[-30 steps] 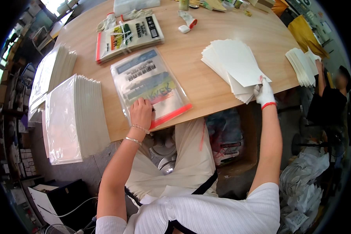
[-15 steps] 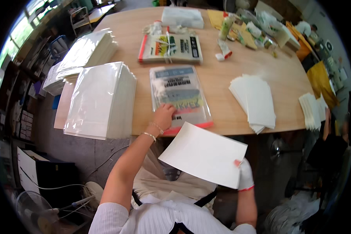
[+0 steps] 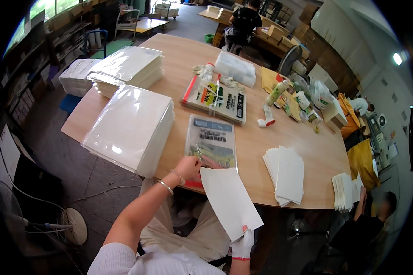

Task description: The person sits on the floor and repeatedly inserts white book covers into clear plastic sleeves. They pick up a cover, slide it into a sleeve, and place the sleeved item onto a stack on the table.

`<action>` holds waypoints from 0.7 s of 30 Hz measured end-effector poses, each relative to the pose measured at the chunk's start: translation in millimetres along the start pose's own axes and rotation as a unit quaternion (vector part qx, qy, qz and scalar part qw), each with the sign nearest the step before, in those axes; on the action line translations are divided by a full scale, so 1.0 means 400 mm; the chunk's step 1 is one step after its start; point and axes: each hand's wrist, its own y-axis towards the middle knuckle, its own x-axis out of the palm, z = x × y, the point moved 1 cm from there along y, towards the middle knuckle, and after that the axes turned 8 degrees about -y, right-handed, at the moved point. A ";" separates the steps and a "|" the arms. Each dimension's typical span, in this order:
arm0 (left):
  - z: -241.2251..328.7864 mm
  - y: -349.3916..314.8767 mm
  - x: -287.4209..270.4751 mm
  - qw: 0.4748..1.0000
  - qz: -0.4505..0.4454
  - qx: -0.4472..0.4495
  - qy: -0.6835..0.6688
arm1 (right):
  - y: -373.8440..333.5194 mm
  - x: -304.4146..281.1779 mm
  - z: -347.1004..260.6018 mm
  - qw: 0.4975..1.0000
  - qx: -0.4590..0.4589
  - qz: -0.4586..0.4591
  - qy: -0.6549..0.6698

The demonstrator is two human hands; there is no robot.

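My bare left hand, with bracelets on its wrist, is closed at the near part of a clear printed plastic bag, pinching up its wrinkled film. That bag lies on the table straight ahead, on what looks like a flat pile of the same bags. My right hand, in a white glove with a red cuff and some fingertips bare, grips the near end of a white card sheet. The sheet slants over my lap and the table edge. Its far end comes close to my left fingers and overlaps the bag's near part.
Glossy plastic-covered stacks of white sheets stand on the left. Beyond the bag lies a tied bundle of printed bags, near white gloves. Fanned white cards lie on the right. Another person sits at the right edge.
The white sheet has turned steeper, its far end now near my left hand. My right hand has moved left and toward me. My left hand still holds the bag; the whole view has tilted.
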 end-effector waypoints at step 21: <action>-0.173 -0.099 0.344 0.783 -0.062 -0.018 -0.618 | -0.026 0.074 -0.020 0.990 0.141 0.010 -0.015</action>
